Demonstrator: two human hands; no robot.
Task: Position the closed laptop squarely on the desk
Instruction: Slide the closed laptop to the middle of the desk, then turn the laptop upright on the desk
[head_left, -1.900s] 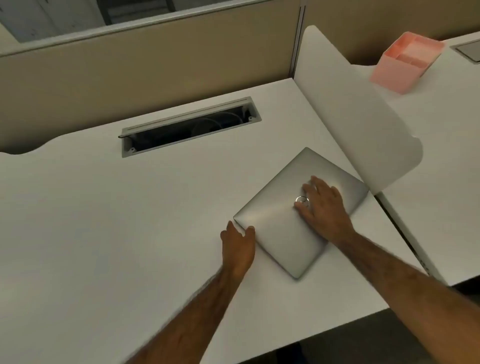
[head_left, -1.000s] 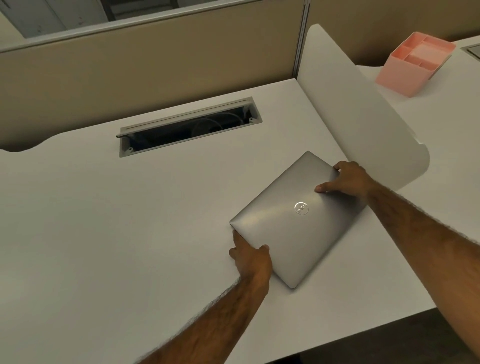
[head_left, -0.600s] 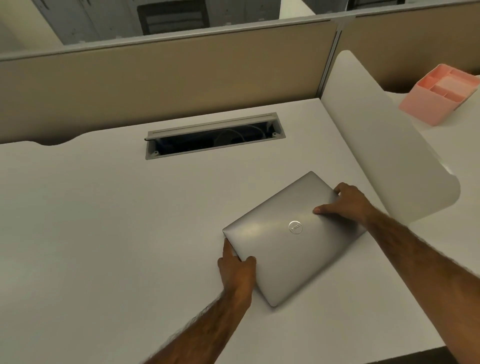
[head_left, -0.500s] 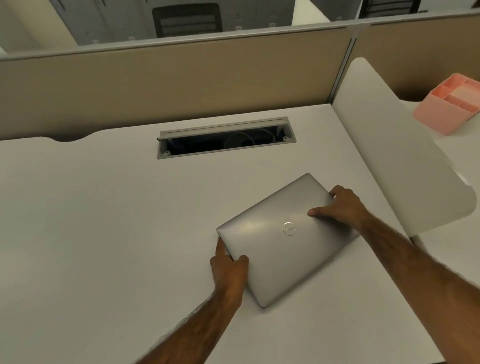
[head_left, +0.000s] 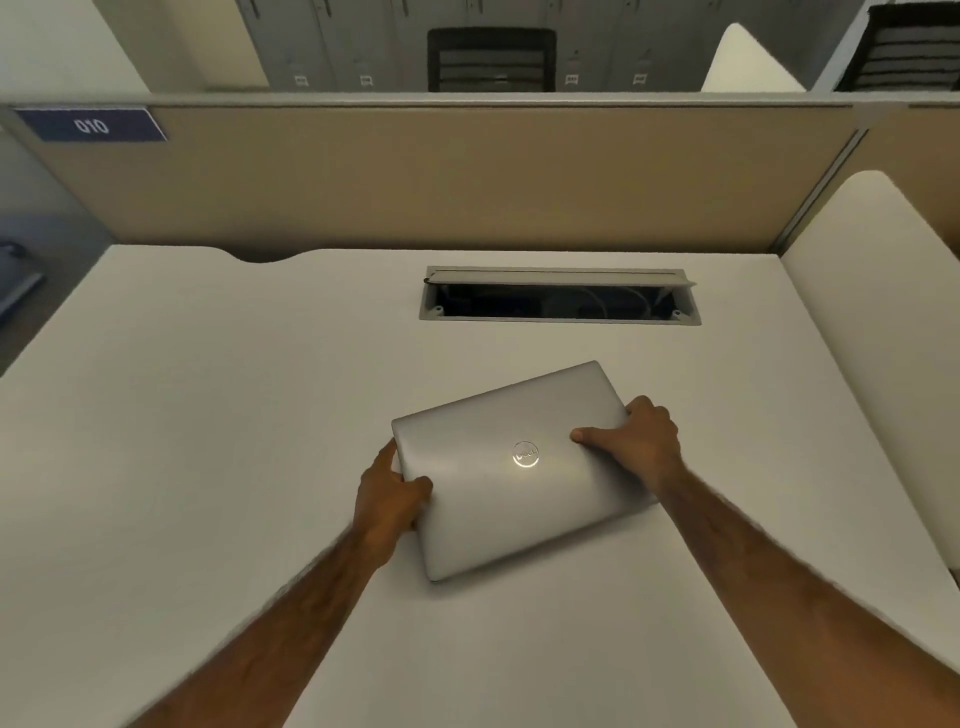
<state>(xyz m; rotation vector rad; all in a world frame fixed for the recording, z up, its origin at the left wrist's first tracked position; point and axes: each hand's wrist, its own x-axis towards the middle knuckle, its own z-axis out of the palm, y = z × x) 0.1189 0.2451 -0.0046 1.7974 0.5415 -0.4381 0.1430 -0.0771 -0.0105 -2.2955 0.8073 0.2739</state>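
The white counter is filling most of the view, running away from both grips to a tan partition wall at its far edge. On that wall, far off to the left of the left grip, a dark blue label is reading 010. Beyond the right grip, a white rounded side panel is standing along the counter's right edge. Over the partition, a black office chair is showing against grey lockers.

Straight ahead of the grips, past the laptop, a cable tray opening is sitting recessed in the counter with its narrow flap raised and wires dimly visible inside.

The closed silver laptop is lying flat on the counter between the two grips, turned at a slant to the counter's edges, its round logo catching the light.

The left hand is clamping the laptop's left edge near the far corner, thumb on the lid and fingers wrapped round the side. The right hand is clamping the right edge, thumb pressed flat on the lid and pointing toward the logo, fingers curled over the rim. Both bare forearms are reaching in from the near edge.
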